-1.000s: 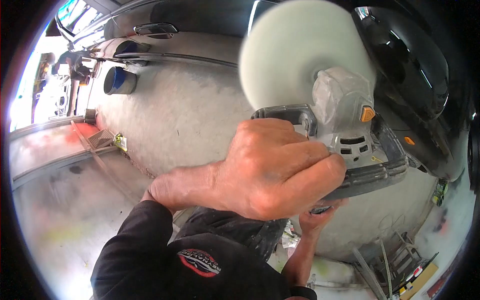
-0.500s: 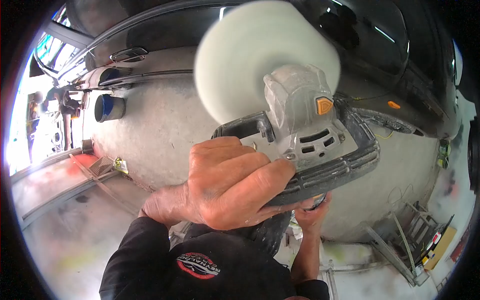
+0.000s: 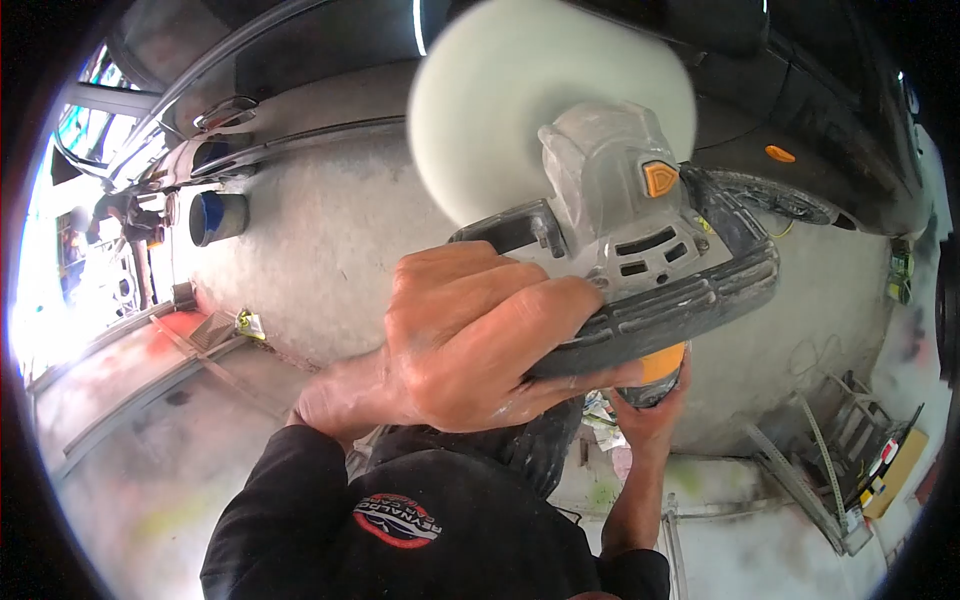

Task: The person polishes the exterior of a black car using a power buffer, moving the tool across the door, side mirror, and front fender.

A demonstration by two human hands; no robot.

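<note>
At far left, beyond a bright opening, a blurred person stands among stands or frames too washed out to make out. Just right of that, a blue-rimmed can lies on its side against the dusty grey floor, its mouth toward the camera; whether anything is in it cannot be told. Above it runs the dark car body with a chrome door handle.

Toward the middle, the left hand is closed tight over the black loop handle of the polisher, fingers wrapped fully around the bar. A black sleeve with a red logo fills the bottom edge.

The polisher is held up in front of the car's side, its white foam pad blurred. Below its body, the right hand grips the orange-and-black rear grip from underneath, fingers curled shut around it.

At far right, metal racks and a yellow box lie on the overspray-marked floor.
</note>
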